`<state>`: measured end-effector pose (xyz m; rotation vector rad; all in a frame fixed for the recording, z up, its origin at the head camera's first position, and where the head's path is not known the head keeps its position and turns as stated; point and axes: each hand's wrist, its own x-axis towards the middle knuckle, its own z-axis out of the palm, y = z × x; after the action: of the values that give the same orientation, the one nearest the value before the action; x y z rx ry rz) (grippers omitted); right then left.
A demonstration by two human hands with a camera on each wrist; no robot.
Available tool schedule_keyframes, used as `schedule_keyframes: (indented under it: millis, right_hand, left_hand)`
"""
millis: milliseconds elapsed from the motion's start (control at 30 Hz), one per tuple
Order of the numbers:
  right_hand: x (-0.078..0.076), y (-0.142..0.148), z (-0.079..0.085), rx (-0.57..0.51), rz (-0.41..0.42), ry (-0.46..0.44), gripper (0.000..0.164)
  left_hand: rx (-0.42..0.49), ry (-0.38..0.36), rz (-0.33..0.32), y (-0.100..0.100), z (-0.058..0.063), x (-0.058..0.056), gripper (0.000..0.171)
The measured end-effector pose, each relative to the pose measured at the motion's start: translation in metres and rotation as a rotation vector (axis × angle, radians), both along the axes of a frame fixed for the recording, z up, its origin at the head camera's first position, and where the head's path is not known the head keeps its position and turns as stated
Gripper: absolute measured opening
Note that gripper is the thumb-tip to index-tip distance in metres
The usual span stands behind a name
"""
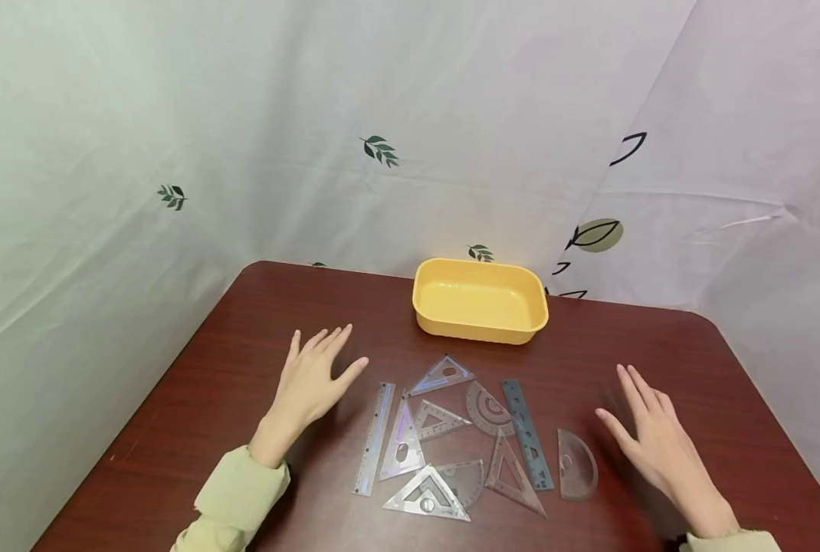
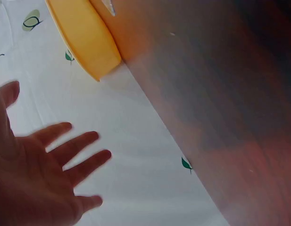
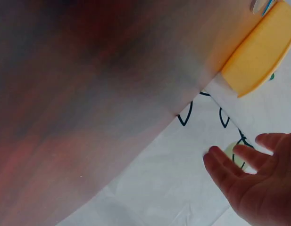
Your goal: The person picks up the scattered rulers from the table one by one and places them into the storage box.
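Table [image 1: 244,345], dark red-brown: carries everything listed.
Tray [image 1: 475,333], yellow: at the far edge, behind the drafting pieces.
Hands, two: left [image 1: 311,381] with fingers spread wide, right [image 1: 658,445] with fingers extended and thumb apart; neither holds anything.
Rulers, two: one clear [image 1: 374,438], one blue [image 1: 527,437], between the hands.
Set squares [image 1: 398,504], five: same area. Thin and flat, so probably best tipped up by an edge or cut-out.
Protractors [image 1: 578,471], three: one under the frontmost set square; lift the upper piece first. Another seems to meet the blue ruler, though clear plastic blurs that contact.
Views: only the wrists show the bare palms; only the head shows the full layout.
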<state>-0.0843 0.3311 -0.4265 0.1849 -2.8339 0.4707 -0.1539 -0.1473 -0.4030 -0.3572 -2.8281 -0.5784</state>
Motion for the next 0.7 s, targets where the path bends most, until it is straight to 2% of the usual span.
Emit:
schedule_keyframes:
  millis: [200, 533, 700]
  right_hand:
    - [-0.011, -0.002, 0.004, -0.064, -0.012, 0.094, 0.068]
    - [-0.025, -0.007, 0.015, -0.145, -0.048, 0.162, 0.041]
    - [-0.033, -0.01, 0.022, -0.147, -0.056, 0.222, 0.03]
  left_hand:
    - [0.089, 0.026, 0.073, 0.005, 0.009, -0.01, 0.063]
    - [0.344, -0.043, 0.17, 0.014, 0.028, -0.025, 0.059]
    - [0.383, -0.046, 0.2, 0.016, 0.035, -0.031, 0.059]
